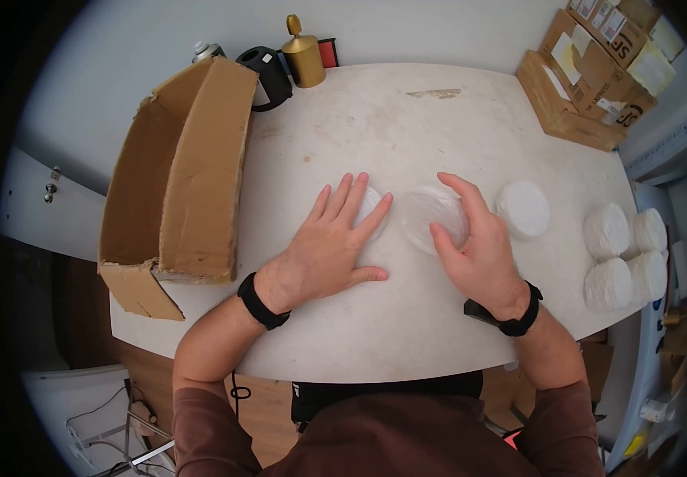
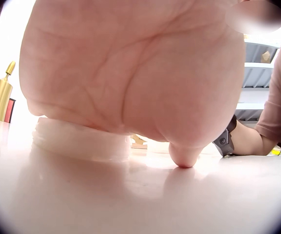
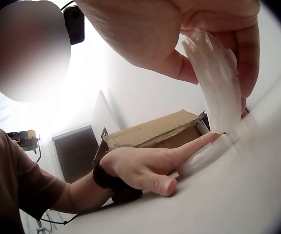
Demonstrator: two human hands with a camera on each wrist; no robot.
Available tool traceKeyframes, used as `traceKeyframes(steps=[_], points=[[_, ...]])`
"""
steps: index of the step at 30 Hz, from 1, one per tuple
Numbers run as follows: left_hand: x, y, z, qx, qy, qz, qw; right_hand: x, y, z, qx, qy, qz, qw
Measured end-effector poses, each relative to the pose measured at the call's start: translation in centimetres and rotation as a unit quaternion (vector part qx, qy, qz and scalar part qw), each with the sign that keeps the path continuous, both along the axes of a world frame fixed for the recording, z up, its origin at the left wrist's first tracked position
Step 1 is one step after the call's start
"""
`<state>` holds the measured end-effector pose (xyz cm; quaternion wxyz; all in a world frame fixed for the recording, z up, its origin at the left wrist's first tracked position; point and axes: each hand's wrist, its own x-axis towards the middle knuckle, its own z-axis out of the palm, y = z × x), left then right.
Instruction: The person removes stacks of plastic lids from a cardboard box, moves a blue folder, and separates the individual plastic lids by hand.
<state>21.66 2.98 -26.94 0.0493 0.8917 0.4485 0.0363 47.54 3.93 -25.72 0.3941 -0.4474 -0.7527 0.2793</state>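
Note:
My left hand (image 1: 316,250) lies palm down with fingers spread over a shallow round white plastic piece (image 2: 82,141) on the table. Most of that piece is hidden under the fingers; the thumb tip rests on the tabletop beside it. Just to the right, my right hand (image 1: 483,246) holds a translucent round plastic disc (image 1: 419,213) by its edge, between thumb and fingers. In the right wrist view this disc (image 3: 213,78) stands steeply tilted, its lower edge close to the left fingertips. Another white round piece (image 1: 524,209) lies right of my right hand.
Several white round pieces (image 1: 607,230) stand grouped near the table's right edge. A large opened cardboard box (image 1: 204,175) takes up the left side. Behind it are a black pitcher-like vessel (image 1: 268,78) and a gold canister (image 1: 304,62). Cardboard parcels (image 1: 590,79) fill the back right corner.

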Motion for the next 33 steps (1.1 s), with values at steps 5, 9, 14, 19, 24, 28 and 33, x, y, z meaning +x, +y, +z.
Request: traceKeyframes(steps=[5, 9, 14, 19, 24, 28, 33], points=[[1.2, -0.2, 2.2, 0.06, -0.093, -0.02, 0.994, -0.1, -0.5, 1.3, -0.042, -0.024, -0.004, 0.999], [2.5, -0.9, 2.6, 0.056, -0.251, -0.094, 0.962, -0.3, -0.8, 1.0, -0.06, 0.011, 0.03, 0.998], [3.0, -1.2, 1.6, 0.115, -0.224, -0.103, 0.962, -0.5, -1.1, -0.1, -0.027, 0.035, 0.103, 0.994], [3.0, -1.3, 1.4, 0.105, -0.248, -0.091, 0.959, -0.3, -1.2, 0.5, -0.041, 0.037, 0.127, 0.99], [2.6, -1.2, 1.5, 0.089, -0.302, -0.046, 0.948, -0.1, -0.8, 0.4, -0.021, 0.037, 0.174, 0.984], [2.5, -1.2, 1.3, 0.074, -0.308, -0.052, 0.947, 0.1, -0.8, 0.7, -0.044, 0.026, 0.192, 0.98], [2.2, -0.9, 1.1, 0.038, -0.331, -0.083, 0.939, 0.2, -0.6, 0.2, -0.039, 0.034, 0.206, 0.977]])
